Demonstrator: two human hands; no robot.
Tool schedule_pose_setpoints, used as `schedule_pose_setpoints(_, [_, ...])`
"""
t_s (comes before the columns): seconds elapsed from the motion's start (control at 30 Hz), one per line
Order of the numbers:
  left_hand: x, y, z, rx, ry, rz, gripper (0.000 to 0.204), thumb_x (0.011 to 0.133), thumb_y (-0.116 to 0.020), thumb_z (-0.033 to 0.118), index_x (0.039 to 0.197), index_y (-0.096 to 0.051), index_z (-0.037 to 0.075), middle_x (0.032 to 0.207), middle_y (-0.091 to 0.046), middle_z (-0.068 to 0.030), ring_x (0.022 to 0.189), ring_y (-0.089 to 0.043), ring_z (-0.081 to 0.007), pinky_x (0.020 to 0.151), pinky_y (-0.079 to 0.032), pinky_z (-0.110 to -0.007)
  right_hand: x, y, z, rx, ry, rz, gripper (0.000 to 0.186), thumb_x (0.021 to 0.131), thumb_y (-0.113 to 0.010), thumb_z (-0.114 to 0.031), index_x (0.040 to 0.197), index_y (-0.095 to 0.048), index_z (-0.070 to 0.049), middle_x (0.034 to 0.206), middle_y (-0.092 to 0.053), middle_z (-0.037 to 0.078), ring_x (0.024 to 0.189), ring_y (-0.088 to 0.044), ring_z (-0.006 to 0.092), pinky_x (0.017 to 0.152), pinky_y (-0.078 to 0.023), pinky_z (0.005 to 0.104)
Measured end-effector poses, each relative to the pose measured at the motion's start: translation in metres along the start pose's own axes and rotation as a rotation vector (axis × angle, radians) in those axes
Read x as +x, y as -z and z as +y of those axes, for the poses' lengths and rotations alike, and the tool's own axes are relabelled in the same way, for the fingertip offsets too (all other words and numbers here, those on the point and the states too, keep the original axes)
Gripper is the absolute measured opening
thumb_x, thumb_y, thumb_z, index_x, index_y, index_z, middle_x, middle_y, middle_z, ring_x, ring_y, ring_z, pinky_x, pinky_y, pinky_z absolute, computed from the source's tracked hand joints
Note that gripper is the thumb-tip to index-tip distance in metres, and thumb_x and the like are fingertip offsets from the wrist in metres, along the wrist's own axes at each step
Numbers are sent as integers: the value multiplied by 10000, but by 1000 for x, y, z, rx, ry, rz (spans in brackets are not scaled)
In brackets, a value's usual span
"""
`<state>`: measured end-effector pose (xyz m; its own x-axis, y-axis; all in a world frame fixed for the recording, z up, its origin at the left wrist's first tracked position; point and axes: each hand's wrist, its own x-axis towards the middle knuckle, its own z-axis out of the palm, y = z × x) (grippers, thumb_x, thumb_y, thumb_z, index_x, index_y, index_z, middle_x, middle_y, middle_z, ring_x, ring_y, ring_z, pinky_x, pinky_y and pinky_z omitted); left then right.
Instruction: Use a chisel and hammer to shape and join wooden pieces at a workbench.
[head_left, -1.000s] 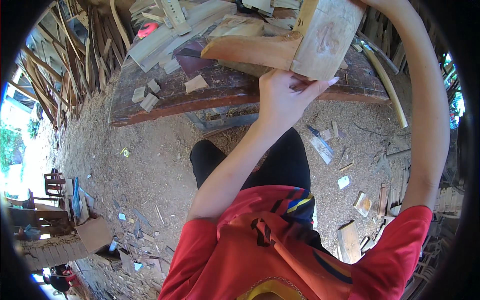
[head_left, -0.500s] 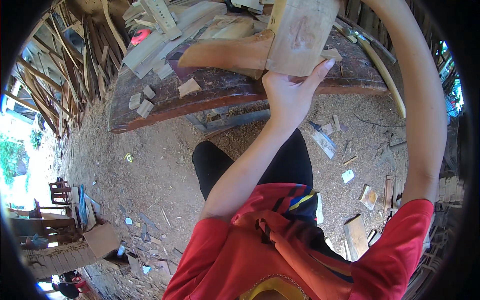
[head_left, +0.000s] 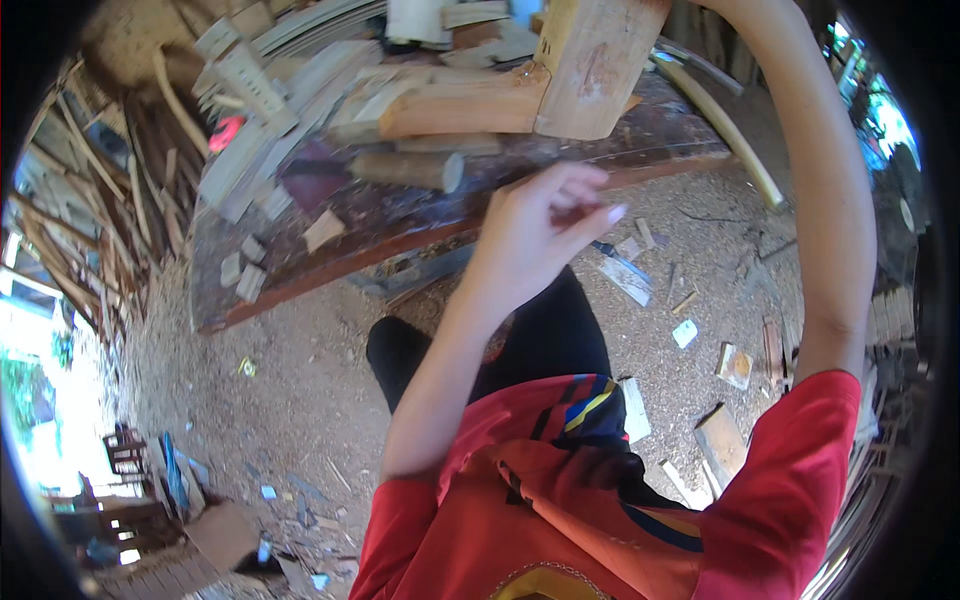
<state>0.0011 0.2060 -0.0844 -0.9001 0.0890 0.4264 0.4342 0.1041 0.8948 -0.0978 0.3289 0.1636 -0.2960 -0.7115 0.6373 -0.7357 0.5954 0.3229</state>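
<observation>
A thick pale wooden block [head_left: 600,75] rises at the top middle, leaning slightly. Against its left side sits a curved, smoothed wooden piece [head_left: 460,108], the two meeting in an L shape. Just below and nearer me, my left hand [head_left: 545,215] is apart from the wood, a little blurred, its fingers loosely curled and the thumb held away, with nothing in it. My right arm [head_left: 830,170] reaches up along the right side past the top edge, so my right hand is out of sight. A short round wooden billet [head_left: 410,171] lies below the curved piece.
Planks and offcuts lie on the dark wooden workbench [head_left: 390,228], along with small wood blocks [head_left: 250,268] and a pink-red object [head_left: 226,133]. A long pale stick [head_left: 725,135] is at its right. Scraps litter the sawdust-covered floor [head_left: 300,400]; timber strips [head_left: 110,190] lean at left.
My left hand has let go of the block's lower end and moved down and left. The view has shifted, so the bench appears farther left, and the round billet shows more plainly.
</observation>
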Motion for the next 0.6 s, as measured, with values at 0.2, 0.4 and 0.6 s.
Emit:
schedule_pose_setpoints(0.2, [-12, 23, 12, 182, -57, -11, 176, 947, -784, 76, 1107, -752, 11, 969, -772, -72, 829, -715, -98, 774, -580, -262, -47, -19, 68, -160, 19, -32, 548, 1034, -537, -346, 671, -630, 54, 692, -632, 257, 663, -640, 437, 645, -508, 511])
schedule_pose_setpoints(0.4, [2, 29, 22, 321, -121, 78, 139, 953, -773, 78, 1066, -758, -2, 935, -770, -79, 807, -715, -114, 750, -567, -275, -71, -41, 100, -208, -90, -1, 564, 1072, -516, -381, 705, -665, 20, 719, -670, 227, 728, -678, 428, 689, -541, 500])
schedule_pose_setpoints(0.6, [13, 27, 21, 435, -215, 93, 129, 941, -781, 96, 1027, -757, 3, 905, -762, -99, 819, -725, -173, 765, -558, -302, -71, -59, 107, -324, -187, -119, 584, 1042, -550, -438, 711, -699, 20, 724, -685, 222, 681, -688, 410, 649, -544, 509])
